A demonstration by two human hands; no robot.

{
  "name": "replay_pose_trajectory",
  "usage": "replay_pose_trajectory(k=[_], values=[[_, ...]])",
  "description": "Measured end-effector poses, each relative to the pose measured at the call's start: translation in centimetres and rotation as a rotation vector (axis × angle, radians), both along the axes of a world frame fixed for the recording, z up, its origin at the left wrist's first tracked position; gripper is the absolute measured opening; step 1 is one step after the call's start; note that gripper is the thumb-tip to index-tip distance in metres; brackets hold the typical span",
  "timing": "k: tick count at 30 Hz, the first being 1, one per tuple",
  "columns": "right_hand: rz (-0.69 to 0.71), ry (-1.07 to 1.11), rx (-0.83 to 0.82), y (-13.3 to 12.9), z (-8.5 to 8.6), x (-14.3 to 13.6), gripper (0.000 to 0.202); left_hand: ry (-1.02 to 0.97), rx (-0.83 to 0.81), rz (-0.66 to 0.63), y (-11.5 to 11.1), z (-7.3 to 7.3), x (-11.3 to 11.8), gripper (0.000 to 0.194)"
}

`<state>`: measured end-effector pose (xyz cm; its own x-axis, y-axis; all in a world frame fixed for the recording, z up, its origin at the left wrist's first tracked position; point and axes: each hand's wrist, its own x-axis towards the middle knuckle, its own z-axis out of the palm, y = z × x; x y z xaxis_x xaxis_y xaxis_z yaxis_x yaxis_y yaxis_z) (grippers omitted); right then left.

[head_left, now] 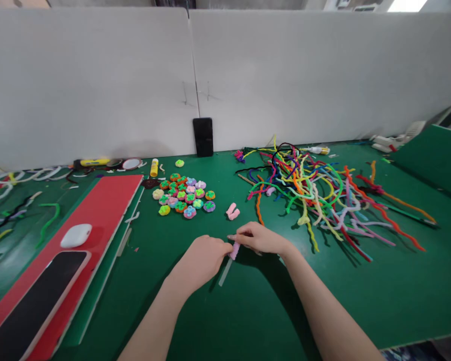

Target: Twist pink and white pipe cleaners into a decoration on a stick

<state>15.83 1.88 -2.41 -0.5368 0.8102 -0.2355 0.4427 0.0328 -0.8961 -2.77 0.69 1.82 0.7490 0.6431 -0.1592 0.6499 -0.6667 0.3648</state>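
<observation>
A fuzzy pink pipe cleaner [235, 250] is coiled around a translucent white stick [225, 273], whose lower end juts toward me. From the left side, my left hand [207, 254] pinches the coil. My right hand [260, 237] has its thumb and fingers closed on the coil's upper end, and the fingertips of the two hands nearly meet. Part of the coil is hidden by the fingers. Just beyond my hands lies a bent pink coiled piece [232, 212], touched by neither hand.
Several small colourful fuzzy flowers [186, 193] cluster left of centre. A tangled heap of pipe cleaners [304, 180] spreads at right. A black phone [203, 137] leans on the white partition [97, 80]. On the left, a red board [108, 205] carries another phone [37, 306] and a white case [76, 235].
</observation>
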Motion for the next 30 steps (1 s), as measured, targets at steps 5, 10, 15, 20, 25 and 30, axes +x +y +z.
replay_pose_trajectory(k=[5,10,15,20,25,30], values=[[-0.035,-0.106,0.231,-0.1,-0.3,-0.7,0.046,0.057,0.064,0.035,0.0,-0.2,0.1,0.026],[-0.052,-0.222,0.397,-0.2,-0.6,-1.4,0.044,0.122,0.107,0.078,-0.1,-0.5,0.2,0.025],[-0.161,-0.343,0.522,-0.4,-1.1,-1.9,0.038,0.185,0.177,0.122,-0.1,-1.2,0.8,0.024],[-0.340,-0.436,0.653,-0.3,-2.2,-2.7,0.036,0.175,0.250,0.289,0.4,-2.6,1.3,0.025],[-0.456,-0.454,0.716,-0.1,-3.0,-3.3,0.034,0.136,0.261,0.482,0.9,-3.6,1.4,0.017],[-0.506,-0.470,0.739,0.3,-3.6,-3.7,0.034,0.111,0.282,0.519,1.0,-4.1,1.3,0.017]])
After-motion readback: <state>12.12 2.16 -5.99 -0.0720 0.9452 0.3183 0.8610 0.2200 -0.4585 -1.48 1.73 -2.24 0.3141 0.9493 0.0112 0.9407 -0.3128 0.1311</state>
